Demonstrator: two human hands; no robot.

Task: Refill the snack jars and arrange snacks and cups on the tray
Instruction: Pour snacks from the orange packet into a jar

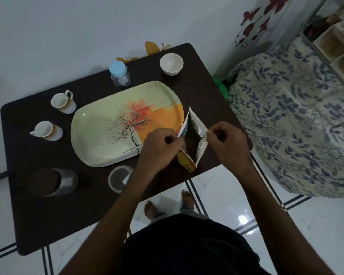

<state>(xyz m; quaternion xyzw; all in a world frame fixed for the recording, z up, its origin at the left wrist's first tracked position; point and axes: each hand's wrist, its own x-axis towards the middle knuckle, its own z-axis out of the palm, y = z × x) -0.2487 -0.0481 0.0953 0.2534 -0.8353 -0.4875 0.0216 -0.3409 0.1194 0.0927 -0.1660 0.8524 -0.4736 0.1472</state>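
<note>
On table (18,135): tray (91,135), two cups (63,103), three jars (120,73); hands (160,144) pinching packet (193,139).

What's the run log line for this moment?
step: opening packet | left hand: pinches one edge | right hand: pinches other | tray: bare

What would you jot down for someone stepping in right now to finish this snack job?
Left hand and right hand each pinch one side of the snack packet, pulling its mouth open above the table's near edge.
The tray holds nothing yet. Two cups stand left of it, a white bowl and a blue-lidded jar behind it, and an open jar and a dark-lidded jar in front.
Done: packet opened.
Left: fill the jars, load the tray.
</note>
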